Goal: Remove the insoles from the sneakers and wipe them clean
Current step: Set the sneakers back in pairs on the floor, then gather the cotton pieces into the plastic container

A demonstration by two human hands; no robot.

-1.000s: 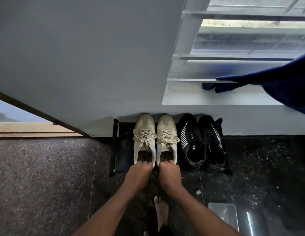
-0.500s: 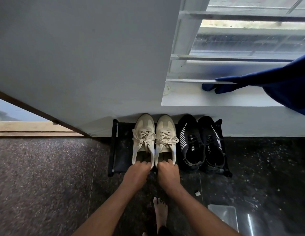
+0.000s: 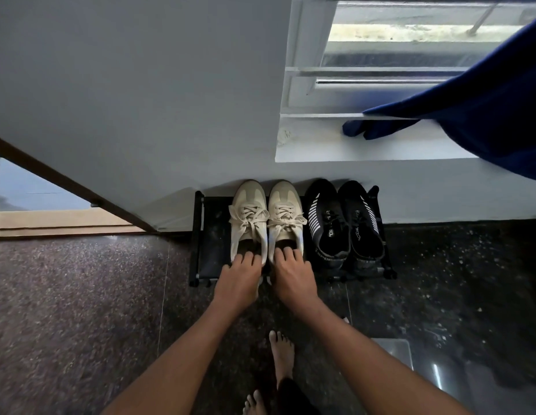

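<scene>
Head view shows us barely begun: our left hand [image 3: 238,280] and right hand [image 3: 293,277] each hook curled fingers over a heel rim of the cream sneakers [image 3: 248,217] on the shoe rack [image 3: 206,235] against the wall [image 3: 141,115], insoles apparently not yet out, nothing wiped

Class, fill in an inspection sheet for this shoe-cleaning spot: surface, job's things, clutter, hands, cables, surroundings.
Surface: dark speckled stone floor, low black shoe rack.
Job's things: pair of cream lace-up sneakers on the rack, laces tied.
Clutter: pair of black sneakers with white stripes beside them.
Hands: left hand and right hand, fingers over one cream heel rim each; grip cannot be told.
Cables: nothing seen.
Surroundings: white window sill, dark blue curtain, bare foot.
</scene>
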